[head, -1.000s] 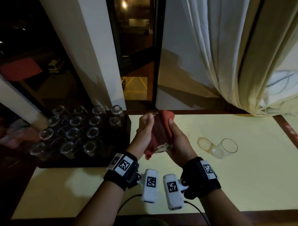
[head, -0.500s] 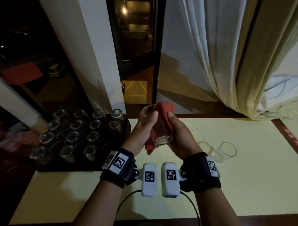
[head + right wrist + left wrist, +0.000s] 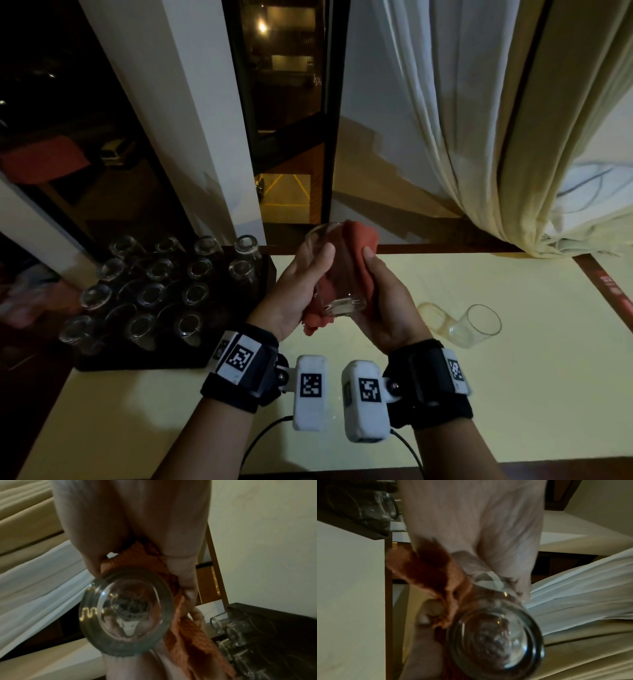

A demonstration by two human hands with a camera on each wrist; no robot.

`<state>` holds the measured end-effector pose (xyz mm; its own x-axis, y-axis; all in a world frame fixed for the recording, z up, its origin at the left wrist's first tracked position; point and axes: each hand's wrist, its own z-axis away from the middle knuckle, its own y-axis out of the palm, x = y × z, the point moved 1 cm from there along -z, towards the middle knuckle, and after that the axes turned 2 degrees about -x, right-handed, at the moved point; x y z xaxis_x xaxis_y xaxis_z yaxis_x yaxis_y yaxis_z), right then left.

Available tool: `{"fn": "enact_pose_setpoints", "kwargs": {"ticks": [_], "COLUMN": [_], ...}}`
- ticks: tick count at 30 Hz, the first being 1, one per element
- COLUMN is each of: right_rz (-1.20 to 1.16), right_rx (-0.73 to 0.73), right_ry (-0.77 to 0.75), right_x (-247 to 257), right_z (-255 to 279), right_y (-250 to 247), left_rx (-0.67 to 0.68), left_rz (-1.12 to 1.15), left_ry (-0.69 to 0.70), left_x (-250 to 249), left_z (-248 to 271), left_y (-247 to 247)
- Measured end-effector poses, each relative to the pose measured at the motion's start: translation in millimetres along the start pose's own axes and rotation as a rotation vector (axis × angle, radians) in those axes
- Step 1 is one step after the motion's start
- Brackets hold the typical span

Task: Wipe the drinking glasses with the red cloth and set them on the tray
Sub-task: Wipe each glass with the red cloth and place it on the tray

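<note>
Both hands are up over the pale yellow tabletop (image 3: 513,394) with one clear drinking glass (image 3: 337,274) between them, thick base toward the camera. The left hand (image 3: 294,291) wraps around the bare glass wall. The right hand (image 3: 387,308) grips the crumpled red cloth (image 3: 359,240) against the glass, part of it poking past the rim and a tail hanging below. The dark tray (image 3: 102,363) on the left is packed with rows of glasses. Another clear tumbler (image 3: 476,325) lies on its side on the table to the right, well apart from the hands.
</note>
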<state>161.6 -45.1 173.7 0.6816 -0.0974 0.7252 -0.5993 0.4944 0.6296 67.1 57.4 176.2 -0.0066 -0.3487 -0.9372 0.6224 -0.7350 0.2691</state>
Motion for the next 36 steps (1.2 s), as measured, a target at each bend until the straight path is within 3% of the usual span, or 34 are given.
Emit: {"fn": "enact_pose_setpoints", "kwargs": {"ticks": [2, 5, 8, 15, 19, 22, 26, 29, 36], "right_rz": [0.016, 0.221, 0.324, 0.045, 0.264, 0.414, 0.269, 0.115, 0.331], "right_rx": [0.010, -0.048, -0.098, -0.031, -0.127, -0.138, -0.073, -0.029, -0.097], "right_ry": [-0.014, -0.116, -0.177, -0.061, -0.181, -0.226, -0.166, -0.113, -0.201], "right_x": [2.2, 6.9, 6.2, 10.6, 13.0, 12.1, 7.1, 6.5, 9.7], "right_z": [-2.0, -5.7, -7.9, -2.6, -7.2, -7.9, -9.0, -9.3, -12.3], "right_y": [-1.4, -3.7, -6.8, -5.5, -9.7, -7.6, -4.9, -6.5, -2.8], "left_rx": [0.007, -0.033, 0.032, 0.058, -0.001, 0.026, -0.033, 0.016, -0.049], "left_rz": [0.000, -0.011, -0.070, 0.013, 0.005, -0.020, 0.037, 0.066, 0.045], "left_ry": [-0.005, -0.004, 0.014, 0.001, 0.032, 0.021, 0.023, -0.004, 0.029], "left_x": [-1.5, -4.1, -6.7, -4.0, -5.0, -3.2, 1.5, 0.9, -3.3], "left_z": [-0.2, -1.7, -1.6, -1.6, -1.7, -1.7, -4.8, -4.9, -10.0], "left_y": [-0.9, 1.7, 8.4, 12.1, 13.1, 15.2, 12.2, 9.9, 11.3]}}
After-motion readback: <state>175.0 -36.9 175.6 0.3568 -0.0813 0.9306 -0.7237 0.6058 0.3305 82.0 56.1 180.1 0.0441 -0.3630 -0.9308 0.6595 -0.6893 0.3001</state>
